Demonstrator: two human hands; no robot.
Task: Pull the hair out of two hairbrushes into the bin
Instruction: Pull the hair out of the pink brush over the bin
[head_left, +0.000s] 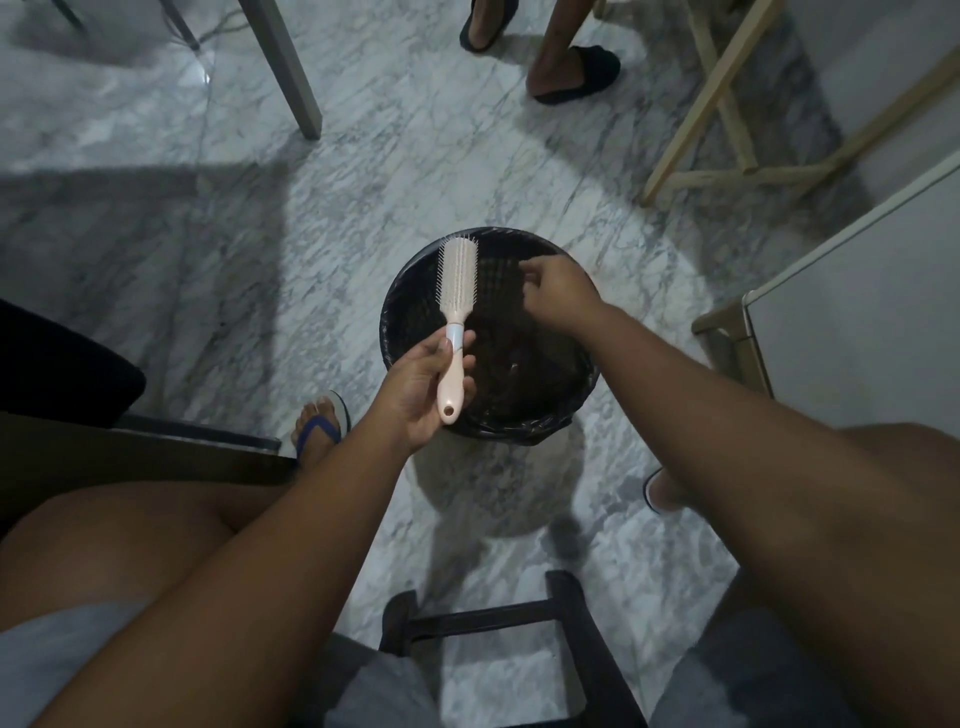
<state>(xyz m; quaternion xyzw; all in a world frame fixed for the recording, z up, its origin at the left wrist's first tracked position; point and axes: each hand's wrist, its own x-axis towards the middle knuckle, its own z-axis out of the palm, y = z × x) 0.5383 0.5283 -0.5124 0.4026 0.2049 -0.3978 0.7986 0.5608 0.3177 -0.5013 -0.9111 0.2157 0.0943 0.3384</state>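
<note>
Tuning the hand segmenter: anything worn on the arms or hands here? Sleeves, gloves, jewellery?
Nothing visible. Left hand and right hand are ungloved; no sleeves, watch, rings or wristbands show anywhere up to the frame edge.

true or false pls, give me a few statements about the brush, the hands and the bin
1. The left hand holds the pink hairbrush by its handle. True.
2. The right hand holds a second brush. False: it holds no brush. Its fingertips are pinched together over the bin, and whether they hold hair cannot be told.
3. The hairbrush lies inside the bin. False: it is held up over the bin's near-left rim.
4. The bin has a dark liner. True.
5. Feet in black slippers stand beyond the bin. True.
</note>
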